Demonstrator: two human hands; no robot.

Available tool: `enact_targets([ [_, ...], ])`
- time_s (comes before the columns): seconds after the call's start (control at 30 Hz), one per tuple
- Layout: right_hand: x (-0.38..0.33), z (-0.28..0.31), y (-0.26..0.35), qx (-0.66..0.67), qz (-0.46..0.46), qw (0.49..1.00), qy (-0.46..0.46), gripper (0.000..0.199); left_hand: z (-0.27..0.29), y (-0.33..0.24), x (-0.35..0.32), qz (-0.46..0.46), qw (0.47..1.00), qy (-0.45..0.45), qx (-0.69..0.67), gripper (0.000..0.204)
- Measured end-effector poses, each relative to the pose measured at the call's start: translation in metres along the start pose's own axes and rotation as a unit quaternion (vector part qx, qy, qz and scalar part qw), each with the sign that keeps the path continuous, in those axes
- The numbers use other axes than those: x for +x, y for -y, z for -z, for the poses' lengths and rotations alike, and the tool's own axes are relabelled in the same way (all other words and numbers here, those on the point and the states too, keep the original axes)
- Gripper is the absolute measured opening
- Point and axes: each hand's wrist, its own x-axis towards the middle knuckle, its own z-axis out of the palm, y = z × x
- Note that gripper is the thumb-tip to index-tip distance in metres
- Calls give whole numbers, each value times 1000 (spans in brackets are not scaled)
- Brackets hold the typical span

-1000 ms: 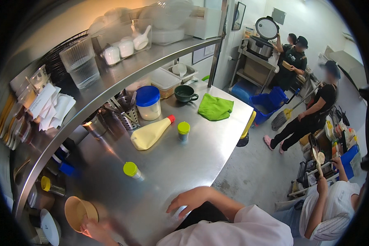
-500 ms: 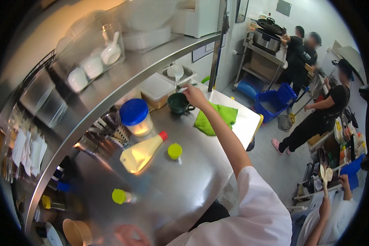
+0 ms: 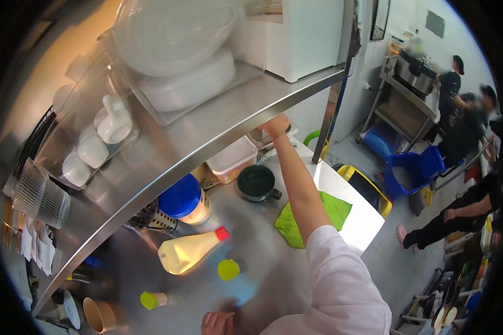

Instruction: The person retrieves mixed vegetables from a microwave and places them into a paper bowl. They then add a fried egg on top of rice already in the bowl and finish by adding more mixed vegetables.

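Observation:
My right arm reaches across the steel counter to the back. My right hand [image 3: 275, 125] is closed at a small metal pan [image 3: 292, 130], just under the shelf edge; whatever its fingers hold is hidden. Below it stands a dark green cup [image 3: 256, 181] with its handle to the right, untouched. Beside the cup is a clear lidded tub [image 3: 232, 157]. My forearm passes over a bright green cloth [image 3: 289, 226]. My left hand [image 3: 218, 322] is at the counter's near side, fingers curled together, their undersides out of sight.
A squeeze bottle [image 3: 190, 251] with a red cap lies near two green-capped small containers [image 3: 228, 270] [image 3: 153, 300]. A blue-lidded tub [image 3: 182, 196] stands behind. The steel shelf [image 3: 207, 111] overhangs the counter, bearing plastic containers. Other people [image 3: 458, 215] work at the right.
My right hand has moved from beside the green cup back to the metal pan. My left hand has come into clearer view, farther right. The head view has shifted.

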Motion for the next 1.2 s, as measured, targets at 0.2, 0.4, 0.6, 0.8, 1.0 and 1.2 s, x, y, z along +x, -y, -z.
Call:
enact_targets([
  [0.2,10,-22,-14,23,129,990,-58,33,-22,-2,23,-4,1000,-17,5,15],
  [0.4,33,-44,-32,307,121,933,-145,21,-25,-8,35,-5,1000,-11,5,18],
  [0.6,37,-28,-58,748,-157,622,172,13,-20,-3,25,-2,999,-34,14,16],
  [0.8,27,-13,-54,726,-197,636,174,8,-9,5,6,31,998,-51,20,14],
  [1.0,23,15,-39,597,-116,773,180,23,-4,9,-6,46,997,-56,21,13],
  [1.2,2,54,-11,362,-27,871,330,32,-3,7,-11,50,997,-59,19,13],
])
